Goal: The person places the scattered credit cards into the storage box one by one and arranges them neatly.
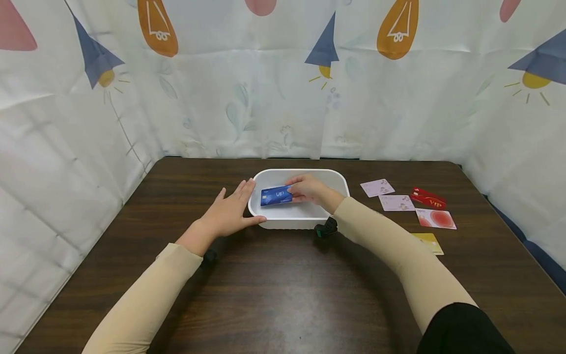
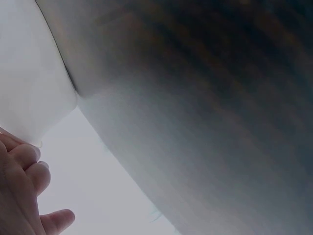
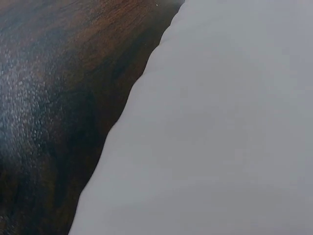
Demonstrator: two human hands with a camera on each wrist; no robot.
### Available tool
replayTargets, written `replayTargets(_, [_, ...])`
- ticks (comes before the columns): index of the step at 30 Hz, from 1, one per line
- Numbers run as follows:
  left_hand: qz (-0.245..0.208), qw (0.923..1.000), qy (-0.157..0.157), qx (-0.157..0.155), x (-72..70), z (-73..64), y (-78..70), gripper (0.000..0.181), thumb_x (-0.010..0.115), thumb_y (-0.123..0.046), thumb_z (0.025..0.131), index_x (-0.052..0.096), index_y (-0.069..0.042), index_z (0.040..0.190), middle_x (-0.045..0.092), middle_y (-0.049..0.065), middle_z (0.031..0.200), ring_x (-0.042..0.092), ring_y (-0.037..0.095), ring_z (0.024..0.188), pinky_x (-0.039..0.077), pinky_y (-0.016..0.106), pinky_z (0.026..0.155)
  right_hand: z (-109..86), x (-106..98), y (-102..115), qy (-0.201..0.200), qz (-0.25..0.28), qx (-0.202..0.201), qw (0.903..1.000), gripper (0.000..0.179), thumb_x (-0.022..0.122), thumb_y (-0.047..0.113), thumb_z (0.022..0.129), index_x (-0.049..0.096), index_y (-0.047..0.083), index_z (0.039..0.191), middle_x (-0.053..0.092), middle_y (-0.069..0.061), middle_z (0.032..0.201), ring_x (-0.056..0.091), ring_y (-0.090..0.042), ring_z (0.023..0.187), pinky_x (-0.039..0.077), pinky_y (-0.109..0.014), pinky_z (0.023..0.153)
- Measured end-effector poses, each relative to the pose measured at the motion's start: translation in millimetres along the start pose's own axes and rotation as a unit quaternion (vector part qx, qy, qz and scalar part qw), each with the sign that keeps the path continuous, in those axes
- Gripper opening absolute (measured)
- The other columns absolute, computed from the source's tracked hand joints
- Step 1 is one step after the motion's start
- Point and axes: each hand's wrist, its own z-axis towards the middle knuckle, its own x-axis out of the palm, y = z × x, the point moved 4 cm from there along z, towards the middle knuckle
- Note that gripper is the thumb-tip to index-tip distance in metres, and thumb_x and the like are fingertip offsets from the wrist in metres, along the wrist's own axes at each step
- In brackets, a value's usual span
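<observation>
A white plastic basin (image 1: 309, 223) stands near the far side of the table. Inside its rim, my right hand (image 1: 309, 189) pinches a blue VIP card (image 1: 275, 195) by its right end, thumb and fingers at the edge. My left hand (image 1: 227, 209) has its fingers spread and straight, resting at the basin's left rim. In the left wrist view, that hand's fingers (image 2: 36, 176) lie against the white wall (image 2: 34, 63). The right wrist view is filled mostly by the basin's side (image 3: 210, 122), with the hand out of sight.
Right of the basin lie two pale pink cards (image 1: 377, 188), a red VIP card (image 1: 428, 197), a white card with a red circle (image 1: 436, 219) and a yellow card (image 1: 429, 242) partly behind the right sleeve. A patterned white curtain (image 1: 283, 108) hangs beyond the dark wooden table (image 1: 274, 295).
</observation>
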Motion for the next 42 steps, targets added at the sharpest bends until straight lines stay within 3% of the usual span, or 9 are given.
replayTargets(10, [-0.007,1.0,-0.001,-0.003,-0.9,-0.4,-0.8,0.111,0.032,-0.084,0.073,0.0,-0.011,0.15,0.005,0.004,0.155,0.006,0.018,0.14,0.007,0.059,0.106,0.1,-0.3,-0.3,-0.004,0.018,0.005,0.9998,0.033,0.057,-0.004,0.089,0.053,0.0,0.122,0.05,-0.02,0.122,0.055,-0.023,0.091,0.053,-0.028,0.07])
replayTargets(15, [-0.01,1.0,0.001,-0.001,-1.4,-0.9,-1.3,0.111,0.033,-0.084,0.073,0.0,-0.011,0.15,0.005,0.004,0.155,0.006,0.019,0.14,0.007,0.059,0.106,0.9,1.2,-0.5,0.002,0.024,-0.002,0.9997,0.047,0.066,-0.011,0.079,0.052,-0.001,0.123,0.045,-0.018,0.123,0.053,-0.027,0.104,0.053,-0.032,0.076])
replayTargets(19, [-0.011,0.9999,0.002,0.001,-2.2,-2.0,-1.9,0.111,0.033,-0.084,0.073,0.0,-0.011,0.15,0.005,0.004,0.155,0.007,0.019,0.14,0.007,0.059,0.106,0.5,1.1,0.6,-0.011,-0.077,-0.036,0.9963,0.057,0.074,-0.014,0.069,0.057,0.003,0.121,0.047,-0.014,0.114,0.05,-0.024,0.102,0.053,-0.027,0.071])
replayTargets(23, [-0.009,1.0,0.001,0.001,-2.3,-2.2,-2.0,0.111,0.033,-0.084,0.073,0.0,-0.011,0.15,0.005,0.004,0.155,0.008,0.019,0.14,0.008,0.059,0.106,-1.8,1.7,2.9,-0.028,-0.181,-0.074,0.9803,0.058,0.077,-0.009,0.068,0.058,0.005,0.121,0.051,-0.013,0.108,0.049,-0.022,0.097,0.051,-0.025,0.068])
replayTargets(28, [-0.006,1.0,-0.001,0.0,-2.0,-1.4,-1.7,0.111,0.032,-0.084,0.073,0.0,-0.011,0.15,0.005,0.004,0.155,0.008,0.019,0.14,0.008,0.059,0.106,-4.6,2.5,3.1,-0.031,-0.197,-0.073,0.9772,0.057,0.076,-0.007,0.07,0.054,0.004,0.122,0.05,-0.013,0.106,0.051,-0.023,0.097,0.052,-0.027,0.072])
replayTargets(35, [0.007,1.0,-0.002,0.001,-1.8,-1.1,-1.8,0.111,0.03,-0.085,0.073,-0.001,-0.011,0.15,0.005,0.004,0.155,0.007,0.02,0.14,0.009,0.059,0.106,-7.1,4.0,2.8,-0.025,-0.216,-0.076,0.9732,0.058,0.076,-0.005,0.072,0.051,0.001,0.123,0.049,-0.013,0.099,0.055,-0.022,0.086,0.053,-0.025,0.066])
replayTargets(42, [0.009,0.9999,-0.006,0.0,-2.0,-1.3,-1.6,0.112,0.03,-0.085,0.072,0.001,-0.011,0.15,0.007,0.004,0.155,0.008,0.019,0.14,0.011,0.059,0.106,-7.5,5.6,2.8,-0.028,-0.267,-0.093,0.9587,0.056,0.079,0.003,0.072,0.051,0.002,0.12,0.052,-0.013,0.095,0.057,-0.019,0.071,0.052,-0.024,0.061])
